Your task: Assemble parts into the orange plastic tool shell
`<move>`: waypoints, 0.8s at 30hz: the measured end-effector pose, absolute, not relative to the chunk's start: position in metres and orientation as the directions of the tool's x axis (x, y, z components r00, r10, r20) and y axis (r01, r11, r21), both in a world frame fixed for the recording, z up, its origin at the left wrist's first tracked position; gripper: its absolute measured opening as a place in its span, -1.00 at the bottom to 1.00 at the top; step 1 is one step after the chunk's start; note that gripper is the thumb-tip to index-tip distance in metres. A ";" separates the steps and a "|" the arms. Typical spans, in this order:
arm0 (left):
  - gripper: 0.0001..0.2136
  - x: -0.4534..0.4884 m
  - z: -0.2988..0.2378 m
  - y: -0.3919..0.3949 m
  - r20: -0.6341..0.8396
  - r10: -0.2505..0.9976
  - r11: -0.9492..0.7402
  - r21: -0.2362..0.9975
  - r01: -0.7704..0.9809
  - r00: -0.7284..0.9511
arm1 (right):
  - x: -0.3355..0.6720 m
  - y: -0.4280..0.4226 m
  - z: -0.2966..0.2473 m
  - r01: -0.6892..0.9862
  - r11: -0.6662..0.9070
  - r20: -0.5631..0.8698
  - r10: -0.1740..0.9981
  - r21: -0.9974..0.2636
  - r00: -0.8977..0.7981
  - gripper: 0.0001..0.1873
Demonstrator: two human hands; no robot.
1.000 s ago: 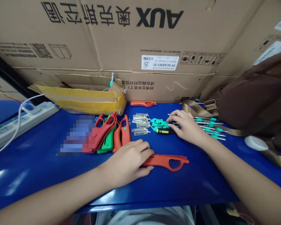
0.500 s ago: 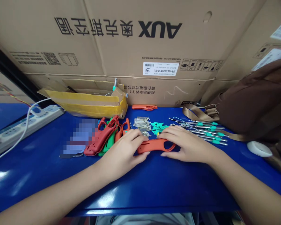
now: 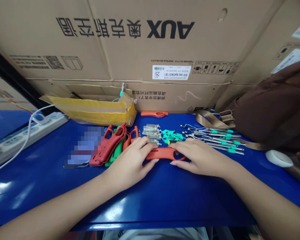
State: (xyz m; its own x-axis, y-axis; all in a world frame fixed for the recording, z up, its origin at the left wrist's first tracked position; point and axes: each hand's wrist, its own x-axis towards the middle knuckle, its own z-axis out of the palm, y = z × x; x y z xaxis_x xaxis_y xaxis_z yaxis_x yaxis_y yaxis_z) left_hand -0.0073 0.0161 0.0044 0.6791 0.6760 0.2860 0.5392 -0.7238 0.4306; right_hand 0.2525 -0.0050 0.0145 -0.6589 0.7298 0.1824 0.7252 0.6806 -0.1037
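Note:
An orange plastic handle shell [image 3: 165,153] lies on the blue table [image 3: 165,196] between my two hands. My left hand [image 3: 130,161] grips its left end with thumb below and fingers over the top. My right hand [image 3: 198,156] holds its right end, fingers curled over it. Just behind them lie a stack of small metal parts [image 3: 151,132], a heap of teal plastic bits [image 3: 171,135] and a row of metal rods with teal collars [image 3: 220,138]. A pile of red, orange and green handle shells [image 3: 113,145] lies to the left.
A yellow-taped cardboard tray [image 3: 95,108] and another orange shell [image 3: 153,114] sit at the back against large AUX cartons [image 3: 150,50]. A white power strip [image 3: 20,135] is at far left, a brown bag [image 3: 272,106] and a white object [image 3: 278,157] at right.
My left hand carried the orange shell from the table's front toward the middle, and my right hand left the yellow-black screwdriver and took the shell's right end. Over the last half second little moved.

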 end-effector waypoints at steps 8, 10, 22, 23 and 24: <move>-0.72 -0.007 -0.001 0.017 0.233 0.676 -0.717 0.425 0.552 0.699 | 0.254 -0.008 0.018 0.736 0.643 0.135 0.765 -0.215 -0.629 -0.61; -0.68 -0.007 -0.002 0.017 0.224 0.671 -0.722 0.413 0.555 0.706 | 0.255 -0.007 0.018 0.740 0.633 0.103 0.771 -0.229 -0.628 -0.64; -0.70 -0.005 0.000 0.013 0.203 0.584 -0.809 0.225 0.543 0.786 | 0.254 -0.005 0.015 0.715 0.660 0.038 0.741 -0.232 -0.671 -0.70; -0.68 -0.005 0.000 0.013 0.224 0.569 -0.821 0.206 0.532 0.792 | 0.255 -0.005 0.015 0.711 0.666 0.043 0.736 -0.226 -0.676 -0.67; -0.64 -0.005 -0.001 0.013 0.245 0.552 -0.833 0.189 0.520 0.797 | 0.256 -0.004 0.014 0.703 0.677 0.057 0.728 -0.217 -0.684 -0.62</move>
State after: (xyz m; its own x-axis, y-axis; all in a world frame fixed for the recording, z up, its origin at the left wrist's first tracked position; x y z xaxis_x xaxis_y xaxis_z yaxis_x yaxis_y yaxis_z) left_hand -0.0048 0.0130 -0.0008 0.7968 0.5523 0.2451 0.5196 -0.8333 0.1886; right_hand 0.2561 -0.0039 0.0145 -0.6837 0.7275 0.0569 0.7027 0.6774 -0.2175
